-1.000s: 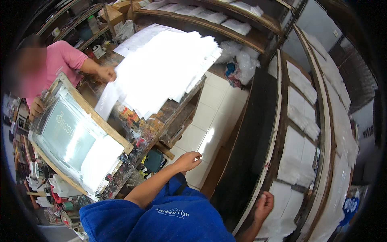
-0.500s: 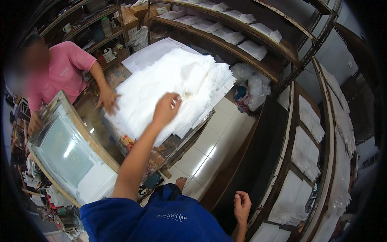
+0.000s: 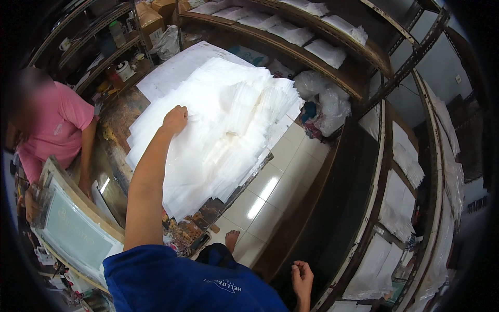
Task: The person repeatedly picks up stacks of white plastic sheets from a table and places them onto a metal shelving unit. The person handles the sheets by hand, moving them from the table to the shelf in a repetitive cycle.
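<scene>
A big heap of white, thin plastic sheets [image 3: 223,130] covers the worktable [image 3: 117,125]. My left hand [image 3: 174,119] reaches out over the heap's left part, fingers curled down into the top sheets. My right hand [image 3: 302,278] hangs low beside my body near the dark shelf unit, fingers loosely curled around nothing. My blue shirt [image 3: 182,286] fills the bottom of the view.
A person in a pink shirt [image 3: 54,130] stands at the table's left side, by a wooden-framed screen [image 3: 78,223]. Shelves with white stacks [image 3: 400,197] line the right and back. Stuffed plastic bags [image 3: 327,104] lie on the white tiled floor [image 3: 270,182]. My bare foot [image 3: 231,240] shows below.
My left arm rose from beside my body and stretched out to the heap, where its spread fingers have curled onto the sheets. My view swung toward the table. The right hand stayed low.
</scene>
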`<control>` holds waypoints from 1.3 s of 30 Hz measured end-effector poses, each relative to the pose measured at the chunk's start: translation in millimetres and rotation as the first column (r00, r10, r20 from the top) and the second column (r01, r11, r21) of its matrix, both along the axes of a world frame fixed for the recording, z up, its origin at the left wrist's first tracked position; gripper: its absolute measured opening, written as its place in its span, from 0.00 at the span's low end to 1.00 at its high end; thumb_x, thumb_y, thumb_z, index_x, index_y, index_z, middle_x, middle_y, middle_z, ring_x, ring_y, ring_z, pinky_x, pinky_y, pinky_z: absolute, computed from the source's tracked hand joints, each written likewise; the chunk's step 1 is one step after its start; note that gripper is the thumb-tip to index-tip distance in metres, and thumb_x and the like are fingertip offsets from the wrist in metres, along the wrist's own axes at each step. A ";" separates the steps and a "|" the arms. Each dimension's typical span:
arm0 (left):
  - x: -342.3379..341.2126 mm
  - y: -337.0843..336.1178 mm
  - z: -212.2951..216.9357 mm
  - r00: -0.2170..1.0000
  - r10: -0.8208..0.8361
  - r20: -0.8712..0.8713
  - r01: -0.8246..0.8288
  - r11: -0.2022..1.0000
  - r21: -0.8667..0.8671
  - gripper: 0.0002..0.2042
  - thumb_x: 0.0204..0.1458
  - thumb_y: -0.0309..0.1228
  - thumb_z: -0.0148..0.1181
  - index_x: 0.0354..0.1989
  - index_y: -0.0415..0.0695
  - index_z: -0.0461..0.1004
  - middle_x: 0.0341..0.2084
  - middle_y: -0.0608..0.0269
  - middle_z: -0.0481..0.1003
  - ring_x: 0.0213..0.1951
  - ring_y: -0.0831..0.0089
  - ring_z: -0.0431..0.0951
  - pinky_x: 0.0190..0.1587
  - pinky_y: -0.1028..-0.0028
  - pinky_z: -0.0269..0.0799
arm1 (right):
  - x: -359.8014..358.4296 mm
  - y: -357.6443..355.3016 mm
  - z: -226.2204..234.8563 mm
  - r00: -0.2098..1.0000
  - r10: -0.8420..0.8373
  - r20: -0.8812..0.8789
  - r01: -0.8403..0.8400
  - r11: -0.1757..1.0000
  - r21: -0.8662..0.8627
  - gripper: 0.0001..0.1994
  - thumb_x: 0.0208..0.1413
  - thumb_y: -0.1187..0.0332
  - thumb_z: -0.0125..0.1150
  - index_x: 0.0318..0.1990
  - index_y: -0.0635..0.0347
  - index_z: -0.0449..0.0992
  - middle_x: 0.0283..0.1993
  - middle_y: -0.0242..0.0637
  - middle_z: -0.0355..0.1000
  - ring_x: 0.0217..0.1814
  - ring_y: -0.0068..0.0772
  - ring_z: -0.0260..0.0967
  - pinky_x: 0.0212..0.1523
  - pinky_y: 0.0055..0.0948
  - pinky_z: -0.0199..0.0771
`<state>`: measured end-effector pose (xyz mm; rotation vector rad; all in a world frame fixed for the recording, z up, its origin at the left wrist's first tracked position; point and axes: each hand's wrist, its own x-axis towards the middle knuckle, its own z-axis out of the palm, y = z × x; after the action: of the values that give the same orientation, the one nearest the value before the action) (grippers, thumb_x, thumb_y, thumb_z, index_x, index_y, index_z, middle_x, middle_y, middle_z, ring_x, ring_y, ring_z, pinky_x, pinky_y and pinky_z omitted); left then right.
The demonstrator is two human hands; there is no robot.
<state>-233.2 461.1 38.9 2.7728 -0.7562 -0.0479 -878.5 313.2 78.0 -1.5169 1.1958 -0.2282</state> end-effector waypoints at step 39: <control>-580.2 -28.6 92.3 0.402 -0.885 -0.236 0.366 0.392 -0.844 0.12 0.60 0.24 0.50 0.50 0.35 0.71 0.42 0.57 0.73 0.45 0.72 0.72 0.50 0.74 0.66 | -354.0 230.1 88.2 0.608 -0.790 -0.084 0.713 0.589 -0.381 0.07 0.60 0.65 0.57 0.39 0.58 0.72 0.30 0.22 0.64 0.29 0.18 0.61 0.30 0.21 0.64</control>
<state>-813.4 432.5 131.2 1.3312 -1.3143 -0.7468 -1232.5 543.3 166.2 -1.2065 2.0693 -0.8671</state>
